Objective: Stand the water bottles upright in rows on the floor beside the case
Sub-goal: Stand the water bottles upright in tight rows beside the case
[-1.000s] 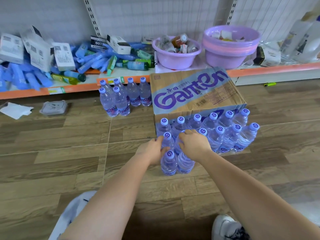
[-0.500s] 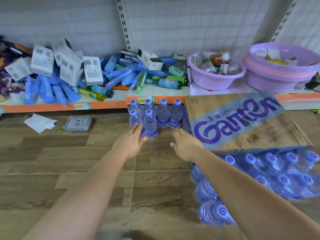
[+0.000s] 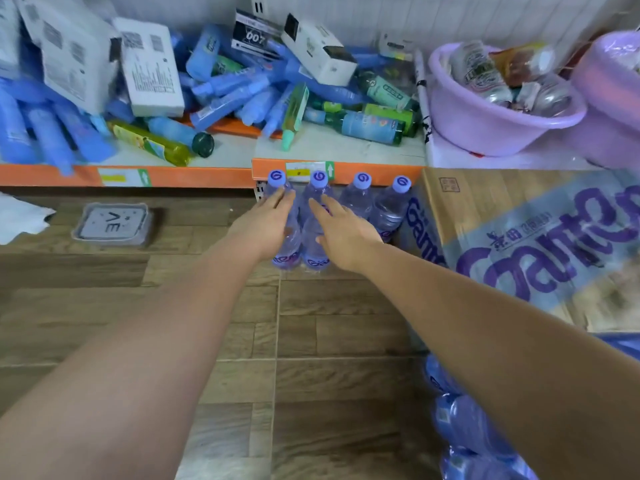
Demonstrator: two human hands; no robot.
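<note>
Head cam: both hands are out over the little cluster of water bottles (image 3: 360,202) standing upright on the floor (image 3: 311,323). They're tucked against the orange shelf edge (image 3: 207,176), just left of the Ganten case (image 3: 502,209). Four caps show in the back row, with two more bottles in front. The left hand (image 3: 265,226) lies over the front-left one and the right hand (image 3: 346,237) over the front-right one. Fingers are straight on both, not wrapped round anything. Some blurry bottles (image 3: 460,420) sit bottom right by the right arm.
</note>
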